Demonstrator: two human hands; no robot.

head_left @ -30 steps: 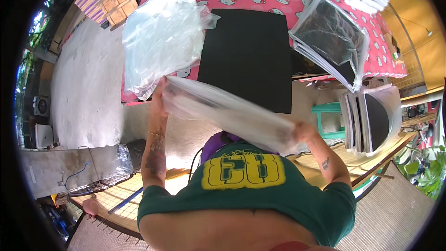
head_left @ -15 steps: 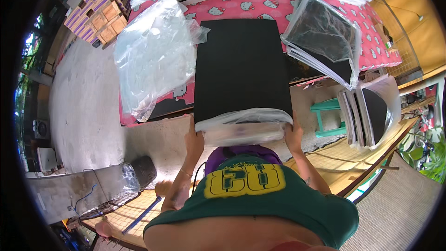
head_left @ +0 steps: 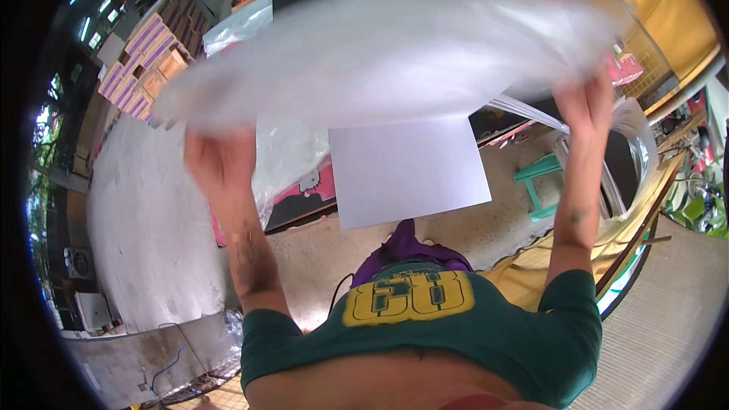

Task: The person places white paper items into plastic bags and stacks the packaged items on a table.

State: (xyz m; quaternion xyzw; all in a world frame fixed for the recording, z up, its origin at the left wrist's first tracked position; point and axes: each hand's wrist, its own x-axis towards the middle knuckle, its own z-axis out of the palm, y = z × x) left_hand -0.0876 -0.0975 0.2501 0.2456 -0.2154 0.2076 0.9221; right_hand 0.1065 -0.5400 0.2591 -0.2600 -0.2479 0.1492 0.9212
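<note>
The person wears a dark green T-shirt (head_left: 456, 342) with short sleeves, and on the chest there is a yellow patch (head_left: 410, 298) with big dark green characters. Below the shirt some purple cloth (head_left: 406, 247) is seen. Both forearms are bare, each with a small dark mark.

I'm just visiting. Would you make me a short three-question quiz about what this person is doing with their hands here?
1. True or false: both hands are raised, gripping the clear plastic bag.
2. What hangs below the bag? A) a white flat sheet B) a red towel C) a metal tray
3. Which hand is nearer the green stool?

Key:
1. True: the left hand and the right hand each hold an end.
2. A, the white sheet.
3. The right hand.
</note>
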